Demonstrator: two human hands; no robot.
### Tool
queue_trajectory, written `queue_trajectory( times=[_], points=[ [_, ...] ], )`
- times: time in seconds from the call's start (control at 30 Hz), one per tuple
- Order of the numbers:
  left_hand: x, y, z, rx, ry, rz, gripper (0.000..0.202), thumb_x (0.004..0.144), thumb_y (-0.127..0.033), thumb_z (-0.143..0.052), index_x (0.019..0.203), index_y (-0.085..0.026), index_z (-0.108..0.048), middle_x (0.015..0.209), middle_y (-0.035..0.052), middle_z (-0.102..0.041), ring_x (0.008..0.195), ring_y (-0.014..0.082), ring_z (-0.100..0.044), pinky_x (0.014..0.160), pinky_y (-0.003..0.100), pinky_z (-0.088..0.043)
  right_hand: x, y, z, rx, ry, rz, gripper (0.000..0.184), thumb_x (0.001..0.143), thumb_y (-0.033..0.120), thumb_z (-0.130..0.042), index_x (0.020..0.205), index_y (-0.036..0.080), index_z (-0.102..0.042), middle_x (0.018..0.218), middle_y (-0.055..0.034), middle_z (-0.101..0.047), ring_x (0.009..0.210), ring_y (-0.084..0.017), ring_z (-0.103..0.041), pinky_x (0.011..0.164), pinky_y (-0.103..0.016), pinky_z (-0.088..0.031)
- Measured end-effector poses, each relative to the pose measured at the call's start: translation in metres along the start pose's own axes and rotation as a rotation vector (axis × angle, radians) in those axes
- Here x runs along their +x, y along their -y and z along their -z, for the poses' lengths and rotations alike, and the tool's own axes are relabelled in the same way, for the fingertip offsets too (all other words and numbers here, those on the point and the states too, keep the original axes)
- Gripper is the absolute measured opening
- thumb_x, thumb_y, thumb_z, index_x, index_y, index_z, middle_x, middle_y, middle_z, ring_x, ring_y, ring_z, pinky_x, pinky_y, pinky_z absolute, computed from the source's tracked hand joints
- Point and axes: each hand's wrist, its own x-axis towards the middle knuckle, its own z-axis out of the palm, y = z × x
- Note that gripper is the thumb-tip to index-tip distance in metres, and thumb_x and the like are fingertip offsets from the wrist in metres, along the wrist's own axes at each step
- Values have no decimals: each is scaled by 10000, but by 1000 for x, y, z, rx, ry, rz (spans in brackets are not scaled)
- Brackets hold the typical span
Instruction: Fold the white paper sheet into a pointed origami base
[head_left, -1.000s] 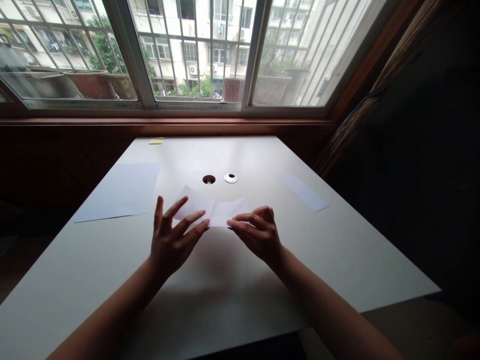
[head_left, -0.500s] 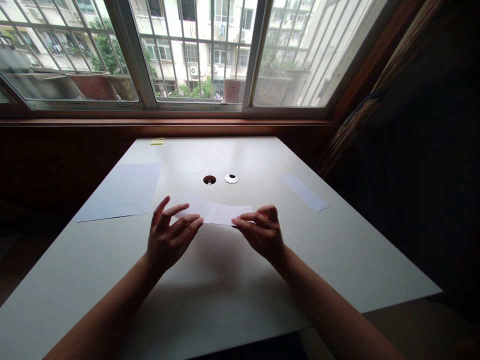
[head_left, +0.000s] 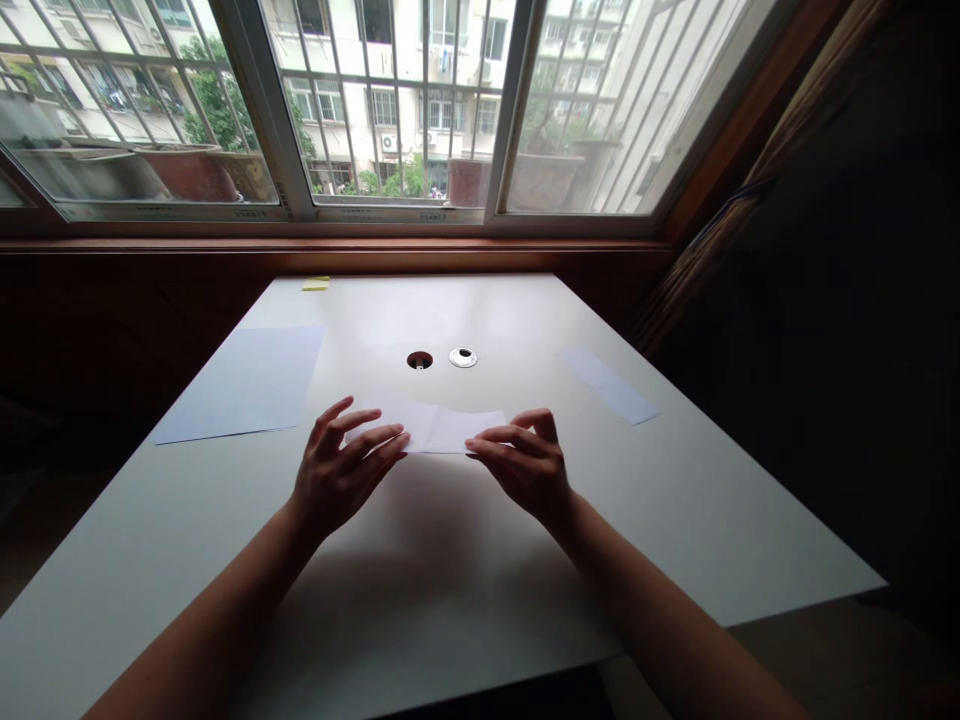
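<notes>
A white strip of paper (head_left: pixel 450 430) is held up over the table between my two hands, with a faint crease near its middle. My left hand (head_left: pixel 345 460) pinches its near edge between thumb and fingertips, the other fingers raised; these fingers cover part of the strip's left end. My right hand (head_left: pixel 529 460) pinches the near edge toward the right end, its outer fingers curled. A soft shadow of the hands and paper falls on the tabletop below.
On the white table (head_left: pixel 465 620) lie a large paper sheet (head_left: pixel 244 385) at left and another paper strip (head_left: pixel 611 385) at right. A round hole (head_left: pixel 420 360) and a silver ring cover (head_left: pixel 463 357) are beyond my hands. Yellow sticky notes (head_left: pixel 315 284) sit at the far edge, below a barred window.
The strip in my hands now shows a clearer crease near its middle and bends slightly there. My left hand has tilted a little; both hands keep their pinch on the paper.
</notes>
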Motion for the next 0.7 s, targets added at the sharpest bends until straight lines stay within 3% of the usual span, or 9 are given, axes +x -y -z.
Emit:
queue_trajectory(
  times=[0.3, 0.5, 0.7],
  points=[
    [-10, 12, 0, -16, -18, 61, 333, 833, -172, -715, 1109, -357, -702, 1021, -10, -757, 1062, 255, -638, 1055, 532, -413, -1, -6, 5, 28, -12, 2, 372, 776, 144, -781, 1053, 387, -728, 901, 44, -756, 869, -219, -524, 754, -374, -464],
    [-14, 21, 0, -53, -114, 123, 418, 771, -150, -775, 1115, -379, -708, 989, -17, -766, 1039, 268, -631, 1012, 522, -439, -5, -18, 11, 49, -35, -65, 345, 780, 144, -775, 1026, 385, -744, 892, 26, -752, 843, -226, -520, 738, -390, -475],
    [-17, 22, -2, -180, -130, 214, 374, 778, -134, -768, 1095, -326, -725, 1013, 27, -759, 911, 236, -649, 821, 412, -531, -5, -24, 11, 150, -49, -172, 318, 806, 148, -750, 1029, 374, -745, 885, -2, -735, 824, -223, -539, 724, -401, -498]
  ],
)
